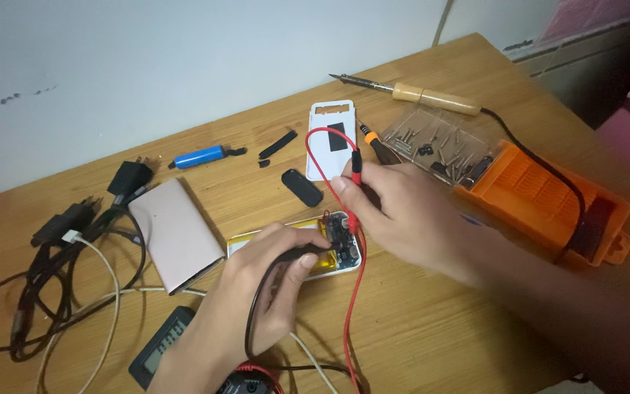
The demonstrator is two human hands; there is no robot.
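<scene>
An opened white power bank (355, 257) with a yellow flat cell and a small circuit board lies in the middle of the wooden table (432, 328). My left hand (257, 292) grips a black test probe (302, 253) whose tip touches the board. My right hand (395, 211) pinches a red test probe (356, 169), its tip down at the same board. Red and black leads run toward a meter (251, 379) at the bottom edge.
A pink power bank (176, 233) lies left, with black chargers and tangled cables (67, 241) beyond it. A blue cylindrical cell (200, 156), a white back cover (329, 138), a soldering iron (432, 96), a clear bit case (439, 146) and an orange case (541, 197) sit behind.
</scene>
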